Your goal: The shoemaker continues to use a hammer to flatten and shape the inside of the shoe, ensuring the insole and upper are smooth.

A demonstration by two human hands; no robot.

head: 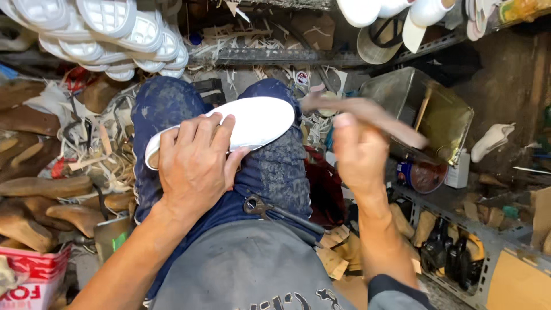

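Note:
A white shoe sole (258, 121) lies across my knees, which are in dusty blue trousers (275, 166). My left hand (195, 163) presses down on the sole's near half, fingers spread over it. My right hand (359, 152) is raised to the right of the sole and grips a brown wooden-handled tool (367, 117), blurred by motion, whose far end points toward the sole's tip. A pair of metal pincers (258, 205) rests on my lap just below the left hand.
Stacked white soles (115, 34) hang at upper left. Wooden shoe lasts (40, 189) pile at the left. A metal tin with a brush (427, 112) and a round can (425, 175) stand at the right, above a metal shelf (493, 241).

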